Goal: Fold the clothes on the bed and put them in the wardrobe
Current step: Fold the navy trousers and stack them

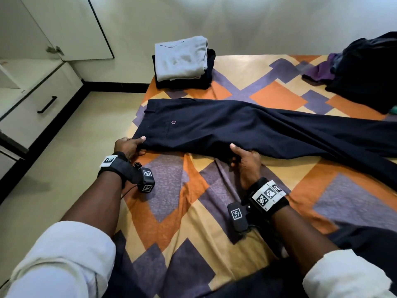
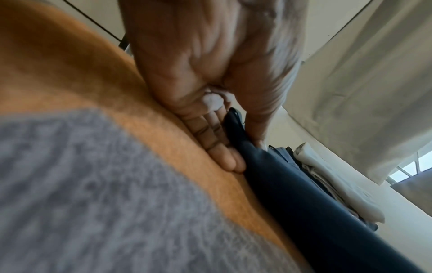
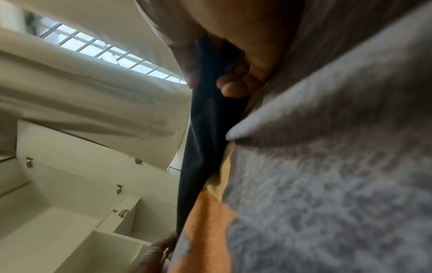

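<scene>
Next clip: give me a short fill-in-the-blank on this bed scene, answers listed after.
1. Both hands grip the near edge of the dark ____ trousers.
2. The top garment of the folded stack is ____.
3. The left hand holds the trousers at the ____ end.

Missing words: navy; grey; waist

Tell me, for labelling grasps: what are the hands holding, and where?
Both hold the navy trousers: left hand at the waistband corner, right hand at the near edge.

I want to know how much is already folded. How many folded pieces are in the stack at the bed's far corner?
2 can be told apart: a grey garment on top and a dark garment under it. The dark layer may hold more than one piece.
</scene>
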Demonstrator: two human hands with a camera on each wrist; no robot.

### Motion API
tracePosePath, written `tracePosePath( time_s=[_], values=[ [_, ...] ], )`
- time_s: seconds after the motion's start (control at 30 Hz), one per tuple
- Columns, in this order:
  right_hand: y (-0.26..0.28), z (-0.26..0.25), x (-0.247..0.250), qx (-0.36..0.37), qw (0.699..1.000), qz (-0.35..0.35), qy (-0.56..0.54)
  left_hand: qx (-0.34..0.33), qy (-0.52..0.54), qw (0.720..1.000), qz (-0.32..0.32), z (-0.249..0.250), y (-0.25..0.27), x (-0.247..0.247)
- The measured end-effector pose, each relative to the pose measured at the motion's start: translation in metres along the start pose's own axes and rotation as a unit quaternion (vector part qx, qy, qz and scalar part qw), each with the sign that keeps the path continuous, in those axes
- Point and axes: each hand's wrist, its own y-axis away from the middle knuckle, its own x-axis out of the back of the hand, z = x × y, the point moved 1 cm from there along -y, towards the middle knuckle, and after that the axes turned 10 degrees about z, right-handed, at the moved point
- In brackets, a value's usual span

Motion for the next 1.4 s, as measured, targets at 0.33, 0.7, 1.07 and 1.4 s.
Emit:
tracePosePath(
  time_s=[0.33, 0.7, 1.07, 1.4],
  values=[
    [0.018, 0.013, 0.004, -0.088, 0.992, -0.027, 0.091, -0.018, 0.004, 0.999, 0.033, -0.003, 0.003, 0.000],
    [0.033, 0.019, 0.009, -0.086, 0.976, 0.090, 0.176, -0.083, -0.108, 0.983, 0.121, -0.008, 0.012, 0.013],
    [0.010, -0.112, 0.027, 0.038, 0.984, -0.037, 0.173, -0.424, -0.310, 0.851, -0.011, 0.055, 0.107, -0.098],
    [-0.066, -0.220, 0.199, 0.190, 0.573, -0.033, 0.796, -0.522, -0.347, 0.727, -0.279, 0.053, 0.259, -0.273]
  ],
)
